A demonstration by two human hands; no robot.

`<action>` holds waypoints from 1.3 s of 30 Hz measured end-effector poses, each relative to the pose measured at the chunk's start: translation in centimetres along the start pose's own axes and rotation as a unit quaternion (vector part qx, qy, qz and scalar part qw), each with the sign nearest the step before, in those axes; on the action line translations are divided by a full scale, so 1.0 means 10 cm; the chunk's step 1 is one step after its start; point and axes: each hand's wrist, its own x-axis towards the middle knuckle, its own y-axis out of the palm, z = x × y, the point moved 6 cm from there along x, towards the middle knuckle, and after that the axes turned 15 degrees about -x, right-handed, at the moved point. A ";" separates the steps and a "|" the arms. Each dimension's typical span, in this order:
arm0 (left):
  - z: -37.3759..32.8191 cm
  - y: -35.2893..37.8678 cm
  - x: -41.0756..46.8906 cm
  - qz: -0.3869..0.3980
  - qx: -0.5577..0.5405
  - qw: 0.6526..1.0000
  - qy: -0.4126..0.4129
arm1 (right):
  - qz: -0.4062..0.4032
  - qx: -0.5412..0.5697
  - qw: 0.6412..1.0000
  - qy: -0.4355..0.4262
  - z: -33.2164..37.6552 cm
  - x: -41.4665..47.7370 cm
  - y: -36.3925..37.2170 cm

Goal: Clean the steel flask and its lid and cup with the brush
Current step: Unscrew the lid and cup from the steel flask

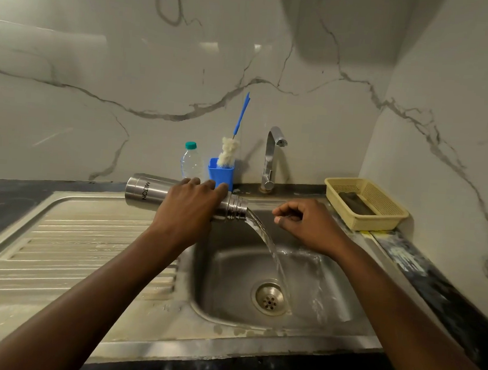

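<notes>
My left hand grips the steel flask around its neck and holds it nearly level over the sink, mouth to the right. Water pours from the threaded mouth in an arc into the sink basin, landing near the drain. My right hand hovers just right of the flask's mouth, fingers loosely curled with nothing visible in them. The brush, with white bristles and a blue handle, stands in a blue holder behind the flask. I see no lid or cup.
A clear plastic bottle with a green cap stands left of the blue holder. The tap rises behind the basin. A yellow basket holding a dark object sits at the back right. A ribbed drainboard lies left of the basin.
</notes>
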 end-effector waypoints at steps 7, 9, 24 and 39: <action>0.02 0.02 0.00 0.004 0.012 1.000 0.008 | 0.003 0.000 1.000 -0.013 0.04 0.00 0.04; 0.02 0.01 0.01 -0.002 0.015 1.000 0.013 | 0.003 0.001 1.000 -0.013 0.04 -0.01 0.04; 0.05 -0.01 0.04 -0.006 0.072 0.997 0.037 | 0.012 0.007 1.000 -0.012 0.06 -0.01 0.05; -0.03 -0.05 0.05 -0.009 0.110 0.989 0.101 | 0.016 0.003 1.000 -0.009 0.16 0.00 0.01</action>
